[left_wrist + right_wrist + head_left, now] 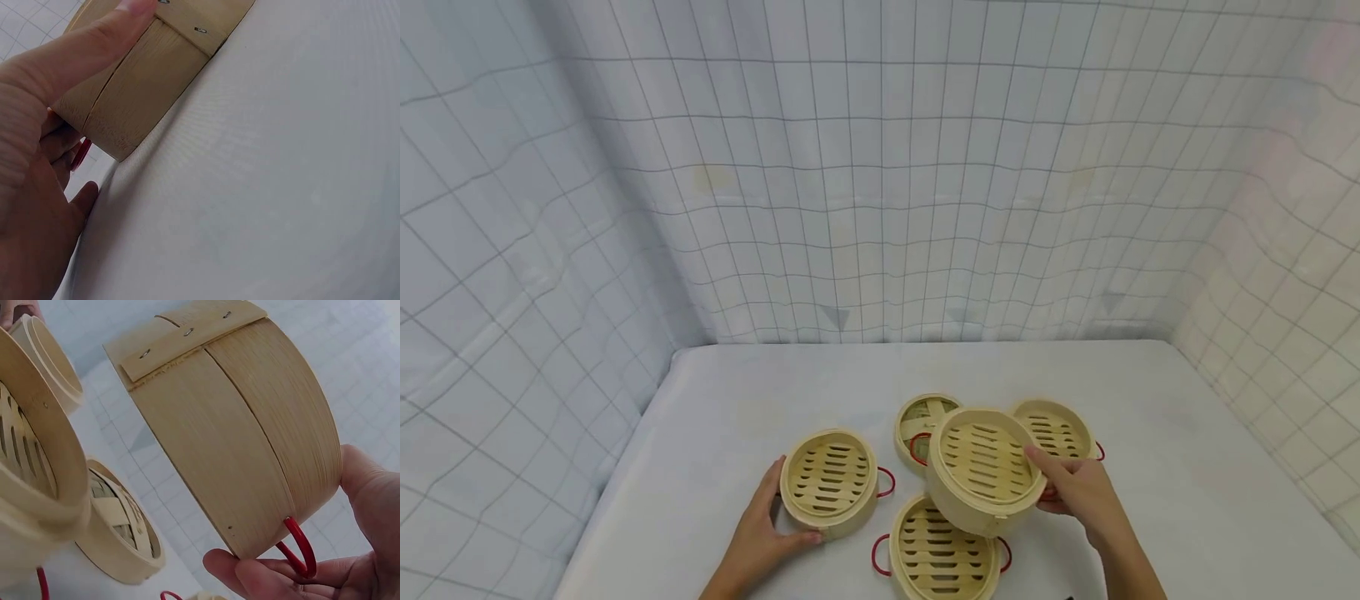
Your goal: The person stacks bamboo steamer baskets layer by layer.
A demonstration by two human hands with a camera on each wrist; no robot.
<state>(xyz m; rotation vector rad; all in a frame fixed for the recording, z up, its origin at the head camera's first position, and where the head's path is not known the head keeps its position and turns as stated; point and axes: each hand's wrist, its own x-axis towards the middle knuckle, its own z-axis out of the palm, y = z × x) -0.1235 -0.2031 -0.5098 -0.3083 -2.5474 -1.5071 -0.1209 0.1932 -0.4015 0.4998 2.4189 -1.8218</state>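
Note:
In the head view, my left hand (765,531) grips a bamboo steamer basket (830,476) at the left, thumb at its near side and fingers round its far left side. This basket sits on the white table, a red loop handle at its right. My right hand (1078,492) holds up another steamer basket (985,462), tilted, its slatted base showing. Thumb and fingers pinch its right edge beside a red handle (302,550), as the right wrist view shows. Below the raised one stands a slatted basket (943,557), partly covered by it.
Behind the raised basket lies a round bamboo piece with a woven, crossed-strip surface (917,414). A further slatted basket (1051,429) stands at the back right, partly hidden by my right hand. White gridded curtains (880,208) enclose the table (775,383) at the back and sides.

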